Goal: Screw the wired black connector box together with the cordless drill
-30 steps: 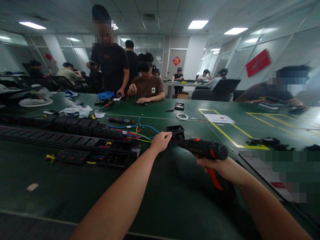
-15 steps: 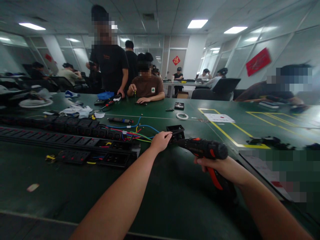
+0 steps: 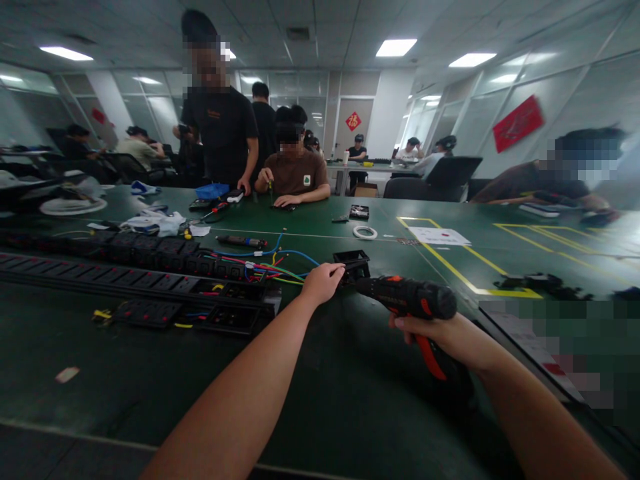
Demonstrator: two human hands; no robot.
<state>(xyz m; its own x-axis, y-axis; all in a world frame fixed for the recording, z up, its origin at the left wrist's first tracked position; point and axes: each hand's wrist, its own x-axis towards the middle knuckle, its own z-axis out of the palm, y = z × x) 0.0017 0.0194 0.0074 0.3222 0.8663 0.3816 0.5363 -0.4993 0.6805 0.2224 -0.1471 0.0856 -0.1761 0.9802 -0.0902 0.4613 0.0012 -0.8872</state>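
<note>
My right hand [image 3: 435, 331] is wrapped round the handle of a black and orange cordless drill [image 3: 407, 297]. The drill lies nearly level, its nose pointing left at a small black plastic frame [image 3: 351, 257]. My left hand [image 3: 323, 281] grips the near side of that frame, fingers closed and partly hidden. Whether the drill's tip touches the frame I cannot tell. Blue, green, yellow and red wires [image 3: 280, 270] run from the left up to the frame and my left hand. They come from a long black power strip [image 3: 165, 257] with several sockets.
Another socket strip [image 3: 110, 275] and a loose socket piece [image 3: 145, 313] lie at left on the green table [image 3: 320, 400]. Beyond are a pen-shaped electric screwdriver [image 3: 242, 241], a white tape roll [image 3: 365, 233] and a paper sheet [image 3: 439, 236]. A person [image 3: 295, 173] works opposite, another stands.
</note>
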